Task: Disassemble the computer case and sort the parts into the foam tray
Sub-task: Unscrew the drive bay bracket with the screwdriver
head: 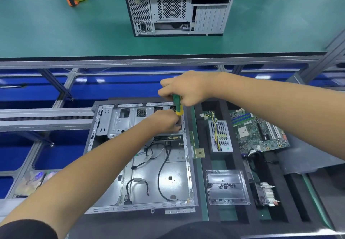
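1. Nearest: dark sleeves at bottom edge, bare forearms reaching forward over the open silver sheet-metal computer case (141, 164) lying flat on the bench, black cables loose inside.
2. Right hand (186, 89) curled around the green-and-yellow-handled screwdriver (177, 106), held upright at the case's far right corner.
3. Left hand (165, 121) just under it, fingers bunched at the shaft tip; exact pinch hidden, cannot tell what it holds.
4. Judgement: screw removal at the drive bracket. Keep the driver vertical, press down, guide the tip, catch the screw.
5. Black foam tray (240, 218) right of case holds perforated silver power supply (220, 136), green motherboard (259, 128), clear plastic screw dish (226, 187), finned card (267, 195).
6. No readable writing or brand.
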`<act>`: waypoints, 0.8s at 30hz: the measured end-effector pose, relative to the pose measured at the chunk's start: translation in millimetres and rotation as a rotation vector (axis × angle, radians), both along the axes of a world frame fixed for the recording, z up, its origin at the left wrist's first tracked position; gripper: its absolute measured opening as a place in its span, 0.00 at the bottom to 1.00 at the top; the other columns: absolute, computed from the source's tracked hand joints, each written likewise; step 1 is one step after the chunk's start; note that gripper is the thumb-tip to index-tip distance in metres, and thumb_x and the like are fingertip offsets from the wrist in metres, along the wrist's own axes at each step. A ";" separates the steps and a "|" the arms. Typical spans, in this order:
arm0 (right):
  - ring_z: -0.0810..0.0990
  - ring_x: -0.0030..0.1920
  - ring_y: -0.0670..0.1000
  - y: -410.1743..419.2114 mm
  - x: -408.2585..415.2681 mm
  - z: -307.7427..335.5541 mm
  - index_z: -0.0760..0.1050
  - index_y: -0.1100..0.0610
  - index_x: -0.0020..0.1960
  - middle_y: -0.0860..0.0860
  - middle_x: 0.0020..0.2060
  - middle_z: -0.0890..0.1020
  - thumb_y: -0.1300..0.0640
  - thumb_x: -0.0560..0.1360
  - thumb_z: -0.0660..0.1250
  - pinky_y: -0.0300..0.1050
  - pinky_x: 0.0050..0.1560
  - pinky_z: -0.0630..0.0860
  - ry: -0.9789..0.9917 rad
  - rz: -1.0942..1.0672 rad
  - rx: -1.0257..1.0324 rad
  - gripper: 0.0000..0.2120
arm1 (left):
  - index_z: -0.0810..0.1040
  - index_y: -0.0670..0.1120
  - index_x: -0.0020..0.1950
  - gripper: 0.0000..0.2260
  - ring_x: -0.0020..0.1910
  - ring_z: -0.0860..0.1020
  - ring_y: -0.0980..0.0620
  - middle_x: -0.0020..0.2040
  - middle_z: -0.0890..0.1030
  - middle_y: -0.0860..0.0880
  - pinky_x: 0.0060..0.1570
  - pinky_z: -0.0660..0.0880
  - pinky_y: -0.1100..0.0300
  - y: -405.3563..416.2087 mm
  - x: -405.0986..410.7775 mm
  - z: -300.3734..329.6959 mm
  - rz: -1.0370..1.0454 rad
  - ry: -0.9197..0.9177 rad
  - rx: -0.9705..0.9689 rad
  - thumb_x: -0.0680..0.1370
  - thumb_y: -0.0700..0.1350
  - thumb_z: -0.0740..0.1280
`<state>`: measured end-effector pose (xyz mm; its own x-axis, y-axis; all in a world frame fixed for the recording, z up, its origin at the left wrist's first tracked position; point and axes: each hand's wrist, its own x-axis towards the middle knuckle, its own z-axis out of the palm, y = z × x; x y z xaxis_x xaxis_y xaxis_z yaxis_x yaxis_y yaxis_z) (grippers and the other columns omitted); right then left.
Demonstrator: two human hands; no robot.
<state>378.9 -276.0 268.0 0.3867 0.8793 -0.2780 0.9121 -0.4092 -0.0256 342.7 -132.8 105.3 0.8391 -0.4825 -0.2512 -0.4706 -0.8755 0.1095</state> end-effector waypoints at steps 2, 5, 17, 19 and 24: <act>0.69 0.35 0.48 -0.3 0.8 1.5 0.65 0.47 0.45 0.46 0.44 0.67 0.65 0.65 0.62 0.48 0.31 0.62 0.012 -0.017 -0.015 0.16 | 0.76 0.45 0.41 0.11 0.39 0.73 0.46 0.36 0.72 0.51 0.37 0.68 0.56 -4.5 0.4 0.2 -0.031 -0.031 0.066 0.80 0.49 0.63; 0.69 0.36 0.46 -3.5 1.9 0.1 0.65 0.46 0.45 0.46 0.44 0.68 0.65 0.66 0.62 0.47 0.32 0.62 0.024 -0.043 -0.011 0.16 | 0.70 0.47 0.36 0.13 0.37 0.73 0.44 0.34 0.70 0.51 0.36 0.67 0.56 -6.6 -3.3 -1.6 -0.005 -0.024 0.077 0.80 0.48 0.62; 0.69 0.36 0.44 -18.3 12.7 -5.7 0.66 0.47 0.44 0.45 0.41 0.69 0.62 0.68 0.63 0.45 0.32 0.59 0.033 -0.103 0.003 0.12 | 0.69 0.39 0.59 0.07 0.47 0.82 0.36 0.49 0.82 0.40 0.37 0.69 0.49 -22.8 -24.8 -12.7 0.169 -0.067 0.078 0.83 0.40 0.59; 0.69 0.36 0.44 -18.6 12.9 -6.3 0.66 0.47 0.45 0.44 0.41 0.69 0.62 0.68 0.63 0.45 0.32 0.59 0.037 -0.103 0.008 0.12 | 0.68 0.39 0.61 0.07 0.44 0.82 0.37 0.47 0.82 0.41 0.35 0.69 0.49 -23.4 -25.7 -14.5 0.119 -0.105 0.140 0.83 0.39 0.60; 0.69 0.36 0.43 -19.6 13.8 -7.5 0.67 0.47 0.45 0.44 0.41 0.70 0.61 0.68 0.63 0.45 0.32 0.59 0.042 -0.112 0.026 0.11 | 0.68 0.40 0.59 0.06 0.34 0.78 0.40 0.44 0.82 0.44 0.30 0.66 0.51 -10.4 -17.3 -15.5 -0.024 -0.170 0.218 0.83 0.39 0.60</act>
<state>392.7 -295.6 260.4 0.4711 0.8386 -0.2734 0.8589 -0.5068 -0.0744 325.4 -143.2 89.8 0.8670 -0.4530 -0.2078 -0.4873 -0.8580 -0.1623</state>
